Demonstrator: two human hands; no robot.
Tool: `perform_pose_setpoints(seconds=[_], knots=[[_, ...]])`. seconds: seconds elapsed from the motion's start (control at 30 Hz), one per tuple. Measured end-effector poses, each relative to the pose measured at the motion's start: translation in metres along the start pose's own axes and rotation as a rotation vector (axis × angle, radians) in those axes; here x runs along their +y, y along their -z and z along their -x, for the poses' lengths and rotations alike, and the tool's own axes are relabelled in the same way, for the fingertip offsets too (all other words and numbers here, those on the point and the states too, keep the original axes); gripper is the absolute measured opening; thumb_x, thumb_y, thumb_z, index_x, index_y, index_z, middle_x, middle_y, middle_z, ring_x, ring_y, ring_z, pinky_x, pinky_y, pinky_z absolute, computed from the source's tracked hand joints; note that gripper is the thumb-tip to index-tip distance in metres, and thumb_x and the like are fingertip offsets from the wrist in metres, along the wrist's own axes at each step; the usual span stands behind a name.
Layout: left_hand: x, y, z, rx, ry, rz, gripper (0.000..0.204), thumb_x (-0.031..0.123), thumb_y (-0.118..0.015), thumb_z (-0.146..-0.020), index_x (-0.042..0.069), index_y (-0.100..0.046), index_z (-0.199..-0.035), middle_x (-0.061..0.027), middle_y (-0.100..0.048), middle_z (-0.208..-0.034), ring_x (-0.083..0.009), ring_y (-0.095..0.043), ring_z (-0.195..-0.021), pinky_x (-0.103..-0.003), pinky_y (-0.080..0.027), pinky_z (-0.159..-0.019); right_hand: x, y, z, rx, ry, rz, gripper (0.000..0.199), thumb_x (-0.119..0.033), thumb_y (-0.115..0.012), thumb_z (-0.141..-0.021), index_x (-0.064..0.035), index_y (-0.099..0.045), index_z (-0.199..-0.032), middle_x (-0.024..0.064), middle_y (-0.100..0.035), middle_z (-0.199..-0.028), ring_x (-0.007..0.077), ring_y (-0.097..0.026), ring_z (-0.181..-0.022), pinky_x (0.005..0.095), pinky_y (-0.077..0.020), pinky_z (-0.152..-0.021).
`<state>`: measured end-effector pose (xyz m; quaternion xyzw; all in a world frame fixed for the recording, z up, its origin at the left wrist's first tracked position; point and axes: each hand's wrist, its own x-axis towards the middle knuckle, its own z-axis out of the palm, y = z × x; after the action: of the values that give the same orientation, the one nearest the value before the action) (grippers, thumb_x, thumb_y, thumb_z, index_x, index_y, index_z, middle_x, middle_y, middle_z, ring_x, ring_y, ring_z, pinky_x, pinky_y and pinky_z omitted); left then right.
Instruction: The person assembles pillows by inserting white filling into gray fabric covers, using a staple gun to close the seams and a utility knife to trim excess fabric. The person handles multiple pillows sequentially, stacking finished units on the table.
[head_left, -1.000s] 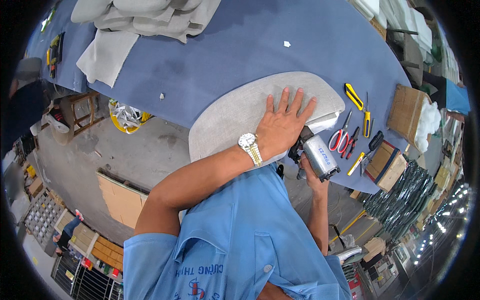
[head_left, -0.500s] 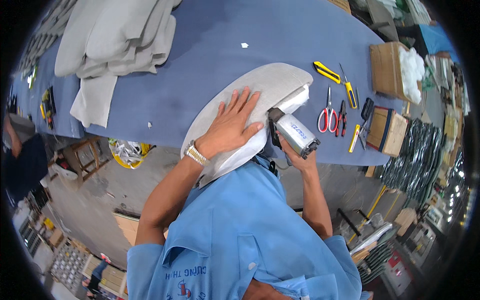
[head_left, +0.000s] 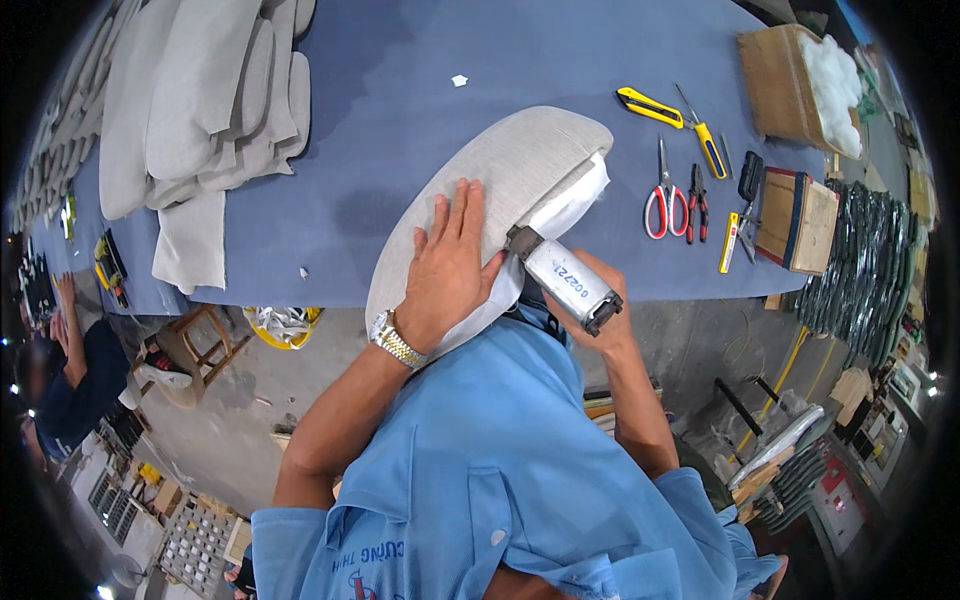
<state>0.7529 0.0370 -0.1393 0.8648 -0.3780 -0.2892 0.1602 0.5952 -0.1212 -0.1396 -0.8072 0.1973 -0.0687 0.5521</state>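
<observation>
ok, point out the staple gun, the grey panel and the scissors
staple gun (head_left: 566, 279), head view, middle of its silver body
grey panel (head_left: 520, 160), head view, bare fabric top
scissors (head_left: 661, 205), head view, red handles

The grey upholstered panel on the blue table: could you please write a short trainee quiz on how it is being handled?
1. True or false: the left hand lies flat on the grey upholstered panel.
2. What does the right hand hold? A scissors; B silver power tool; C knife.
3. What colour are the scissors' handles?
Key: 1 true. 2 B, the silver power tool, nose at the panel's edge. 3 red.
</observation>
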Motion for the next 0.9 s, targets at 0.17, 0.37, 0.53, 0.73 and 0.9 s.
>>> perform_pose_setpoints(seconds=[0.17, 0.37, 0.53, 0.73, 0.9], knots=[[0.004, -0.006, -0.004, 0.038, 0.009, -0.026, 0.092, 0.018, -0.073, -0.09, 0.001, -0.018, -0.162, -0.0243, -0.026, -0.166, -0.0486, -0.031, -0.15, -0.064, -0.04, -0.112, 0.0, -0.005, -0.001, 0.002, -0.097, -0.018, 0.022, -0.002, -0.075, -0.079, 0.0008, -0.068, -0.099, 0.0082, -0.067, -0.082, 0.0159, -0.065, -0.073, 0.0293, -0.0506, -0.067], [-0.001, -0.004, -0.001, 0.069, -0.008, -0.002, 0.093, 0.014, -0.074, -0.087, 0.0, -0.019, -0.161, -0.0239, -0.027, -0.166, -0.0476, -0.031, -0.15, -0.062, -0.041, -0.112, 0.003, -0.011, 0.004, 0.041, -0.014, -0.03, 0.021, -0.003, -0.076, -0.079, 0.0006, -0.068, -0.098, 0.0074, -0.067, -0.082, 0.0152, -0.064, -0.072, 0.0289, -0.05, -0.066], [-0.001, -0.001, 0.001, 0.053, -0.01, 0.027, 0.096, 0.009, -0.074, -0.084, 0.0, -0.018, -0.162, -0.0232, -0.026, -0.167, -0.0461, -0.03, -0.151, -0.062, -0.04, -0.114, -0.009, -0.009, 0.005, 0.007, 0.002, 0.028, 0.02, -0.006, -0.077, -0.078, 0.0, -0.068, -0.095, 0.0084, -0.067, -0.081, 0.0161, -0.065, -0.07, 0.0295, -0.0498, -0.064], [0.001, -0.002, -0.002, 0.031, 0.003, 0.05, 0.094, 0.013, -0.075, -0.086, 0.0, -0.021, -0.161, -0.0243, -0.025, -0.166, -0.0464, -0.03, -0.151, -0.067, -0.036, -0.113, -0.018, -0.014, 0.001, -0.013, -0.119, 0.036, 0.019, -0.006, -0.077, -0.078, -0.0001, -0.067, -0.093, 0.0094, -0.067, -0.08, 0.0187, -0.065, -0.069, 0.0307, -0.0501, -0.063], [0.002, 0.002, -0.002, 0.034, 0.005, 0.04, 0.096, 0.009, -0.075, -0.083, 0.001, -0.02, -0.161, -0.0234, -0.025, -0.167, -0.0451, -0.03, -0.151, -0.066, -0.037, -0.114, -0.01, -0.017, 0.006, 0.011, -0.05, 0.031, 0.019, -0.006, -0.077, -0.078, -0.0007, -0.067, -0.094, 0.0094, -0.067, -0.079, 0.0192, -0.066, -0.068, 0.0311, -0.0505, -0.063]])
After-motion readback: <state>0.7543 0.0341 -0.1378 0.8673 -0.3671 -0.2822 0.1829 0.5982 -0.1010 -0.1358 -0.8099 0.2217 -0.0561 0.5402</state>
